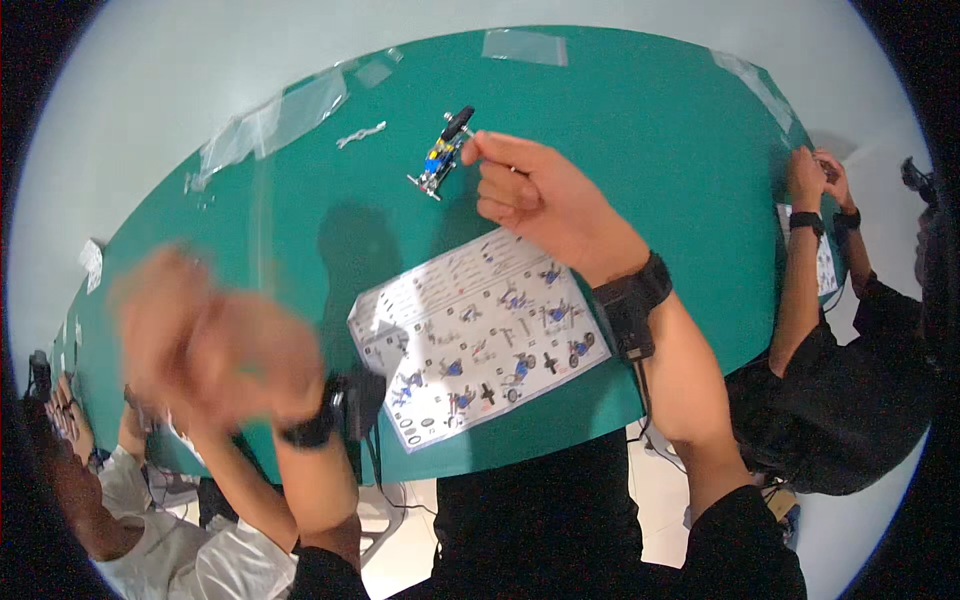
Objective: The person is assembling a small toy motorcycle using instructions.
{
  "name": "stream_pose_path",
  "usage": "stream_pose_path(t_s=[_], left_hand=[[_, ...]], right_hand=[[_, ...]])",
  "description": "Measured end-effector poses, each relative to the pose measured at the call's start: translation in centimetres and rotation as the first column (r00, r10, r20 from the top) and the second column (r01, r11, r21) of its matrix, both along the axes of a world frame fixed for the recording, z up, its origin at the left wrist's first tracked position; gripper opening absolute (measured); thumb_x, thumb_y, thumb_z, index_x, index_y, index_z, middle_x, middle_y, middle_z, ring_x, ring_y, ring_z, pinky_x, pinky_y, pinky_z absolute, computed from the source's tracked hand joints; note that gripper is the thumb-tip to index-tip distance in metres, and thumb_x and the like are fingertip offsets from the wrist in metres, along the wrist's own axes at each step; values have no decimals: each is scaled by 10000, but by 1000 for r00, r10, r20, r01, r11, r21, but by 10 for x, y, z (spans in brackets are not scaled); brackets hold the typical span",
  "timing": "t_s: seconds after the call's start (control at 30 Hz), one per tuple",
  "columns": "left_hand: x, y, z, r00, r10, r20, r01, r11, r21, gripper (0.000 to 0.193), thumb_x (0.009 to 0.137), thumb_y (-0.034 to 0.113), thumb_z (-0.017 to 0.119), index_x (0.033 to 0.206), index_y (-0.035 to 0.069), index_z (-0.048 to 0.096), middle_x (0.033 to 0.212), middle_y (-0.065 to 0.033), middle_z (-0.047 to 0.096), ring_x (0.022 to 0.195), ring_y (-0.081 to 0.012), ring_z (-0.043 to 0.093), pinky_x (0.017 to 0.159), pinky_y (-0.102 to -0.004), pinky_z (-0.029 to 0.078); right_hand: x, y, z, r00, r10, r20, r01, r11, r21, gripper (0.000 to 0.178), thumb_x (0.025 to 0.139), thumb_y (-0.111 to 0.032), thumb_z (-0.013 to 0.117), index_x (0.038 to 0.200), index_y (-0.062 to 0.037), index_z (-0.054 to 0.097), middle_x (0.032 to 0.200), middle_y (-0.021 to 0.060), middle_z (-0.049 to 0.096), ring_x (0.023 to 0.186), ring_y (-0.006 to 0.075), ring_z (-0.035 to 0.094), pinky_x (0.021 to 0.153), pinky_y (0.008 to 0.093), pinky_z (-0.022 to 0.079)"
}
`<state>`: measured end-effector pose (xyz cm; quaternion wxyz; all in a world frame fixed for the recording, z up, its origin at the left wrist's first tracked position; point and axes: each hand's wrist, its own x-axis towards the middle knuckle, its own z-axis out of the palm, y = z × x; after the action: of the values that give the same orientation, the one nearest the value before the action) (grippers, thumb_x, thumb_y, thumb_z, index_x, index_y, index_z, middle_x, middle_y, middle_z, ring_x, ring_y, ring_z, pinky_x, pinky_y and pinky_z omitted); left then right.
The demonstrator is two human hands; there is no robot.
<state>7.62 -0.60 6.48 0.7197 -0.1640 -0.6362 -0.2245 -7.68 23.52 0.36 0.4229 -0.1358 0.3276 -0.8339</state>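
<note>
My right hand (530, 190) is closed in a pinch on a small model motorcycle (440, 155), fingertips by its black wheel. The model has blue and yellow parts, with a thin grey crosspiece at its lower end. On the left, my left hand (270, 350) is smeared by motion, so its fingers and anything in them cannot be made out. It overlaps in the picture with a co-worker's blurred hand (165, 315); whether they touch is unclear. Between my forearms lies a printed instruction sheet (480, 340) with small motorcycle drawings.
A small whitish strip (361, 135) lies left of the model on the green table (640, 110). Clear plastic bags (285, 120) and a clear plastic piece (525, 47) lie along the far edge. Another person (850, 380) works at the right, beside a paper sheet.
</note>
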Motion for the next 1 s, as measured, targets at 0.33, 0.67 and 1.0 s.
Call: stream_pose_path(t_s=[0.33, 0.67, 1.0], left_hand=[[71, 38, 52, 814, 283, 507, -53, 906, -420, 313, 731, 124, 769, 1003, 5, 671, 878, -169, 649, 858, -346, 640, 804, -508, 541], [9, 30, -2, 915, 279, 290, -92, 847, -524, 255, 620, 13, 702, 874, 28, 686, 728, -98, 555, 652, -295, 553, 559, -392, 428], [-14, 18, -4, 806, 302, 510, -4, 863, -505, 177, 679, 12, 742, 822, 44, 642, 749, -84, 520, 663, -279, 523, 549, -403, 426]], right_hand=[[3, -7, 5, 999, -28, -44, 30, 998, 52, 267, 1194, -231, 483, 1098, -44, 648, 571, -108, 329, 516, 28, 276, 568, 239, 304], [21, -11, 4, 349, -4, -937, 696, 670, 256, 300, 1097, -284, 661, 992, -36, 793, 688, 20, 517, 607, 142, 473, 594, 334, 370], [13, 6, 5, 137, 345, -928, 765, 559, 321, 186, 984, -200, 720, 995, -21, 770, 986, 195, 659, 944, 428, 658, 826, 542, 525]])
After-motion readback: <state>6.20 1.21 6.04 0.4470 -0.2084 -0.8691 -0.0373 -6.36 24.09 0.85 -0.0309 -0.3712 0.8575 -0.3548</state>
